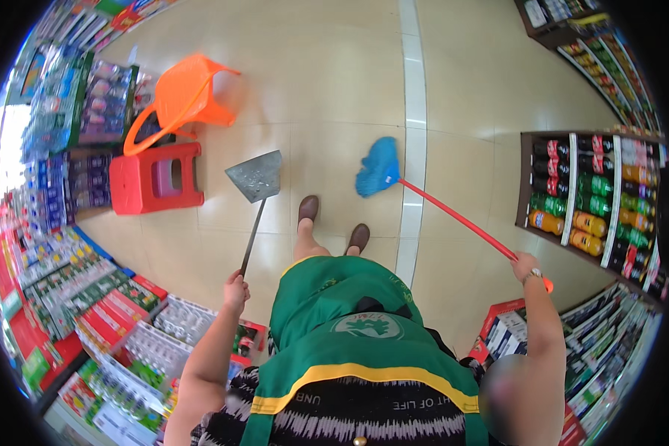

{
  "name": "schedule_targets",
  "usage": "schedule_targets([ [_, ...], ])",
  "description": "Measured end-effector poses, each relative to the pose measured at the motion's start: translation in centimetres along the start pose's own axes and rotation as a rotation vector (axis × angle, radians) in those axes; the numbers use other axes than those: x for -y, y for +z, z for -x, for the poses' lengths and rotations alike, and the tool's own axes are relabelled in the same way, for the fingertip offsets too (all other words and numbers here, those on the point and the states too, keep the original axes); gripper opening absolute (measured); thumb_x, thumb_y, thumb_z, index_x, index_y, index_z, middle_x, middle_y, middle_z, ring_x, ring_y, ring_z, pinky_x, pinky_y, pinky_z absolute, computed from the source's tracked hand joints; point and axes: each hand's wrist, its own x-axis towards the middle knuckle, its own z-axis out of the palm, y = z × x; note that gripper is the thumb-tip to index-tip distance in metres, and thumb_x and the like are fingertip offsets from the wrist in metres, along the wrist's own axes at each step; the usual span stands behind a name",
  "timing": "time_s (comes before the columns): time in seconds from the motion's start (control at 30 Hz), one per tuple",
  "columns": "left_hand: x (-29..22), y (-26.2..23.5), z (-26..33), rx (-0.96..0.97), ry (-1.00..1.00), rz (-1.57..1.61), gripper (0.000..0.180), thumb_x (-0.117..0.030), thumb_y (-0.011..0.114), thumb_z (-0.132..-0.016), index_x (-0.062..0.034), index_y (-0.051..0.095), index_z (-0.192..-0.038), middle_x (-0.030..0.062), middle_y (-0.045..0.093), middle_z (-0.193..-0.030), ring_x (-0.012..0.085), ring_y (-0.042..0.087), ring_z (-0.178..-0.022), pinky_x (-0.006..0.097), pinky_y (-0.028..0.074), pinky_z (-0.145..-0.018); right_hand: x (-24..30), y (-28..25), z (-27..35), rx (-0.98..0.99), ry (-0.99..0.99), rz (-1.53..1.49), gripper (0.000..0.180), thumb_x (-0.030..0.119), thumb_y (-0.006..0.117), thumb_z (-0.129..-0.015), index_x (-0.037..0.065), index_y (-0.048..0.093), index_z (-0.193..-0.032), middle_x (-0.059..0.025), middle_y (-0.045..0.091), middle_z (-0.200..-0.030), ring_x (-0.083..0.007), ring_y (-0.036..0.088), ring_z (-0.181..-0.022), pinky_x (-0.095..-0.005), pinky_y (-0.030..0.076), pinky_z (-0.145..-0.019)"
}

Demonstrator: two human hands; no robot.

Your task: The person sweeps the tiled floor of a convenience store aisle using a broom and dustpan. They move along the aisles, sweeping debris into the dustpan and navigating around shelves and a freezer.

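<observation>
My left hand is closed round the thin dark handle of a grey metal dustpan, whose pan is out in front of me, left of my feet. Bits of pale debris or specks show on the pan. With my right hand I grip the red handle of a broom with blue bristles. The broom head touches the tiled floor ahead, right of the dustpan and apart from it. An orange tip of the handle sticks out past my right wrist.
To the left stand an orange plastic chair and a red plastic stool, beside stacked drink packs. A shelf of bottled drinks lines the right. Boxed goods fill the near left. A pale strip crosses the tiled floor.
</observation>
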Motion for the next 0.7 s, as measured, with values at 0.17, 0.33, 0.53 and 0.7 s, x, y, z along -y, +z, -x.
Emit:
schedule_targets([
  [0.17,-8.4,4.7,-2.6,0.169,0.038,-0.305,0.032,-0.013,0.036,-0.083,-0.0057,0.037,-0.114,-0.0023,0.033,-0.051,0.0057,0.027,-0.036,0.019,0.023,-0.031,-1.1,11.1,7.5,0.047,0.2,-0.282,0.021,0.023,0.052,-0.072,0.009,0.057,-0.087,-0.0146,0.057,-0.079,-0.0298,0.054,-0.075,-0.0369,0.043,-0.067],
  [0.33,-17.1,9.2,-6.9,0.277,0.137,-0.663,0.032,-0.015,0.038,-0.083,-0.0068,0.039,-0.114,-0.0024,0.035,-0.051,0.0058,0.031,-0.037,0.019,0.026,-0.032,7.8,22.0,16.8,0.193,0.396,-0.7,0.024,0.023,0.055,-0.071,0.007,0.059,-0.089,-0.0136,0.058,-0.075,-0.0239,0.056,-0.07,-0.0322,0.044,-0.064],
  [0.53,-25.6,16.4,-11.7,0.44,0.332,-1.141,0.034,-0.016,0.039,-0.081,-0.0076,0.04,-0.114,-0.0002,0.041,-0.054,0.0074,0.036,-0.039,0.021,0.03,-0.034,28.9,27.2,26.1,0.51,0.859,-1.559,0.025,0.021,0.052,-0.075,0.007,0.056,-0.096,-0.0099,0.05,-0.052,-0.0188,0.048,-0.038,-0.0314,0.04,-0.035],
  [0.7,-28.4,23.3,-12.7,0.553,0.398,-1.38,0.034,-0.017,0.04,-0.081,-0.0068,0.04,-0.114,0.0003,0.042,-0.056,0.0075,0.037,-0.039,0.021,0.031,-0.034,44.9,24.2,31.6,0.613,0.974,-2.011,0.024,0.019,0.05,-0.077,0.003,0.054,-0.095,-0.0108,0.051,-0.056,-0.0203,0.046,-0.036,-0.0319,0.039,-0.033],
])
